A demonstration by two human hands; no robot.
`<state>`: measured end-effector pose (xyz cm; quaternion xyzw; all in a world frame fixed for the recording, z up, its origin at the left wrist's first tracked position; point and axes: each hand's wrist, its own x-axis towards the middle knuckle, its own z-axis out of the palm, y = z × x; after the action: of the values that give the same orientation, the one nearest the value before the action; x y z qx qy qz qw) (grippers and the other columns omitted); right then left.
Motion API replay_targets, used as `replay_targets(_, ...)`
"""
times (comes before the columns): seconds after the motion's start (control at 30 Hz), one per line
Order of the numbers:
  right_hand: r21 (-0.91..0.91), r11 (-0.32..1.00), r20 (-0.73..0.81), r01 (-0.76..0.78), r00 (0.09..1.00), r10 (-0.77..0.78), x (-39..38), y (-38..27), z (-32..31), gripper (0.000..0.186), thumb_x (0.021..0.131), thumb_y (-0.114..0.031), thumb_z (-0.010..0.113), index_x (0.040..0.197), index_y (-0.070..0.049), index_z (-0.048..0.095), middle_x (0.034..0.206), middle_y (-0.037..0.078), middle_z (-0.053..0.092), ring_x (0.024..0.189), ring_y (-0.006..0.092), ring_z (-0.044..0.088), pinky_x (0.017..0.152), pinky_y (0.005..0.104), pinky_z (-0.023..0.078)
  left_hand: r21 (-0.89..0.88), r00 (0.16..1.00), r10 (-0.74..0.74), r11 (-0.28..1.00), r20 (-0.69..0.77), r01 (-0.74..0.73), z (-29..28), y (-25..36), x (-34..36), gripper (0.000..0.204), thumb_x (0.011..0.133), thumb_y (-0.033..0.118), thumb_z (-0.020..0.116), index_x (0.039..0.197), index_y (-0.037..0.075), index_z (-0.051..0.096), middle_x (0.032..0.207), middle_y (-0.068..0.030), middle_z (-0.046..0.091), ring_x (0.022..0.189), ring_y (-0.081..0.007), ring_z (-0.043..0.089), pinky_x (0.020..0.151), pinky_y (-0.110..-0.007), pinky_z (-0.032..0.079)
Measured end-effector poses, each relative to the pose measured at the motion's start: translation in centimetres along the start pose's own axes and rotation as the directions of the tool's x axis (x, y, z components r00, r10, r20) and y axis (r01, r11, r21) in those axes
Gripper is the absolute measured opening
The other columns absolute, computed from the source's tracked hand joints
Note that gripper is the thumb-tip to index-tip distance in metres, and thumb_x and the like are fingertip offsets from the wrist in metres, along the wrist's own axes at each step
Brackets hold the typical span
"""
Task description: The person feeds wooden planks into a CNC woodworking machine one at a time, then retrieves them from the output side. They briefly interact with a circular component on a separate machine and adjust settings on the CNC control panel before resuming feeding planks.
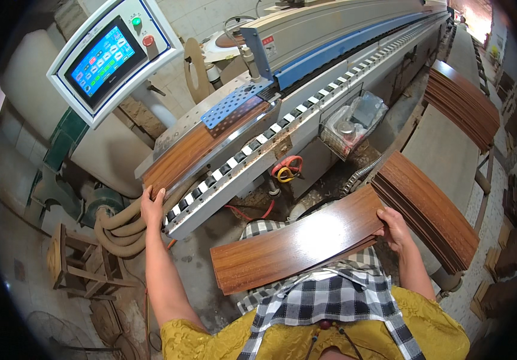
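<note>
Hidden: We lose the underside of the lap boards, lower center, and the far end of the machine, upper right.
Right hand: Right of center, clamped on the lap boards' right end, thumb on top.
Left hand: Outstretched, left of center, fingertips at the near end of a brown board; whether they pinch it, we cannot tell.
Open room: Floor left of the lap boards.
</note>
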<state>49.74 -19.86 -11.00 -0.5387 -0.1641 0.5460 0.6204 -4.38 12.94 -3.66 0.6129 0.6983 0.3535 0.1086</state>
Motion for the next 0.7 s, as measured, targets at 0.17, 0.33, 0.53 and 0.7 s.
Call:
replay_targets(0.17, -0.017, 1.000, -0.012, 0.019, 1.000, -0.019, -0.3, 0.0, 0.3, 0.028, 0.091, -0.022, 0.055, 0.109, -0.001, 0.055, 0.089, 0.005, 0.062, 0.071, 0.0113, 0.062, 0.057, 0.0228, 0.055, 0.216, 0.999, -0.013, 0.976, -0.052, 0.024, 0.9, 2.8, -0.7, 0.061, 0.076, 0.049, 0.065, 0.123, 0.012, 0.055, 0.126, -0.0146, 0.052, 0.122, -0.0281, 0.044, 0.102, -0.059, 0.018)
replay_targets(0.33, -0.076, 0.997, -0.013, 0.025, 1.000, -0.026, -0.6, -0.4, 0.5, 0.029, 0.091, -0.024, 0.054, 0.110, -0.002, 0.055, 0.088, 0.005, 0.062, 0.069, 0.0118, 0.062, 0.054, 0.0232, 0.055, 0.275, 0.999, -0.033, 0.961, -0.023, 0.038, 2.5, 6.7, -1.3, 0.062, 0.075, 0.050, 0.065, 0.124, 0.013, 0.054, 0.125, -0.0109, 0.053, 0.122, -0.0263, 0.044, 0.105, -0.059, 0.014)
replay_targets(0.53, 0.011, 0.998, 0.077, 0.055, 0.995, -0.056, -0.9, -0.2, 0.1, 0.032, 0.092, -0.027, 0.052, 0.110, -0.001, 0.054, 0.079, 0.008, 0.063, 0.061, 0.0143, 0.063, 0.051, 0.0242, 0.054, 0.162, 0.999, 0.041, 0.986, 0.020, -0.044, 5.3, 8.9, -1.1, 0.066, 0.079, 0.048, 0.063, 0.131, 0.010, 0.047, 0.136, -0.0121, 0.046, 0.127, -0.0259, 0.041, 0.107, -0.058, 0.009)
replay_targets(0.7, 0.130, 0.983, 0.138, 0.126, 0.980, -0.144, -0.7, 0.9, -1.1, 0.033, 0.092, -0.026, 0.052, 0.112, 0.000, 0.053, 0.077, 0.009, 0.064, 0.060, 0.0159, 0.064, 0.052, 0.0254, 0.054, -0.021, 0.996, 0.092, 0.996, -0.003, -0.092, 6.0, 7.1, -0.4, 0.068, 0.085, 0.043, 0.059, 0.139, 0.009, 0.034, 0.132, -0.0155, 0.049, 0.123, -0.0257, 0.046, 0.106, -0.050, 0.022)
